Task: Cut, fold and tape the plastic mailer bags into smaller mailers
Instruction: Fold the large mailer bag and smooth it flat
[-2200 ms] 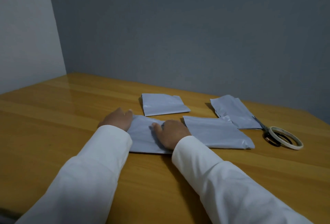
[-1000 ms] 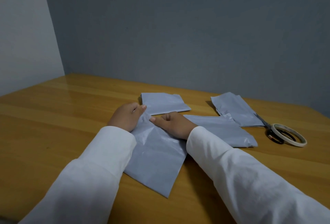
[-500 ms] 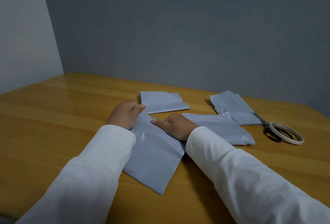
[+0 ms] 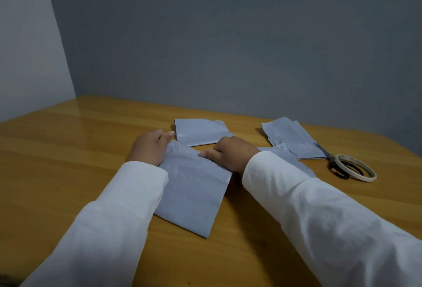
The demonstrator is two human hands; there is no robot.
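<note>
A grey plastic mailer lies unfolded on the wooden table, its near corner pointing toward me. My left hand holds its far left corner with curled fingers. My right hand pinches the far edge, thumb on top of the plastic. Behind the hands lies a smaller folded mailer. Another mailer piece is partly hidden under my right sleeve. A further mailer lies at the back right.
Black-handled scissors lie at the right, their handles under a roll of tape. A grey wall stands just behind the table's far edge. The table's right edge is near the tape.
The mailer was folded small under both hands; it has opened out toward me. In the last half second both hands and the mailer shifted slightly away from me.
</note>
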